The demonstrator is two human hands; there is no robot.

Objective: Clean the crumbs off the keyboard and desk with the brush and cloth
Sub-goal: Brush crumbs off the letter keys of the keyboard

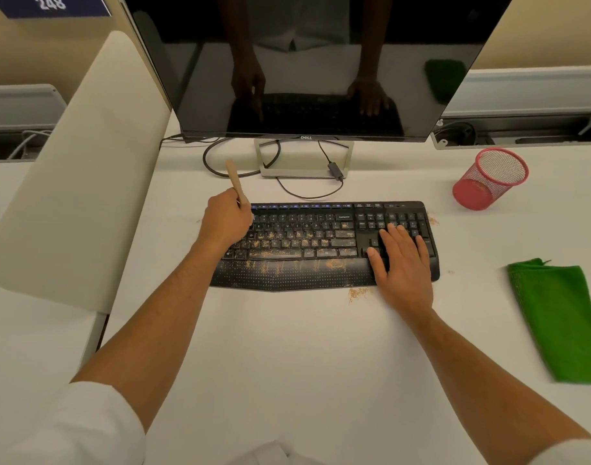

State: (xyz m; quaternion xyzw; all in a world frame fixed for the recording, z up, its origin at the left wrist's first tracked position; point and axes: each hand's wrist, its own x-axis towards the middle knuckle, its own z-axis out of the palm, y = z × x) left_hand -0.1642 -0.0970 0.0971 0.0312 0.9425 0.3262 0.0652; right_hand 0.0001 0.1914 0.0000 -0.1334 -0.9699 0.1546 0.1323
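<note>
A black keyboard (320, 243) lies on the white desk (287, 347), with tan crumbs (280, 251) scattered over its keys and wrist rest. A small crumb pile (357, 293) sits on the desk just in front of it, and more lie off its right end. My left hand (225, 221) grips a wooden-handled brush (235, 181) over the keyboard's left end; the bristles are hidden behind the hand. My right hand (403, 258) lies flat with straight fingers on the keyboard's right side. A green cloth (560, 320) lies on the desk at the right.
A dark Dell monitor (304, 62) on a stand rises right behind the keyboard, with cables looping around its base. A red mesh cup (488, 179) lies tipped at the back right. A cream partition (76, 169) borders the desk on the left.
</note>
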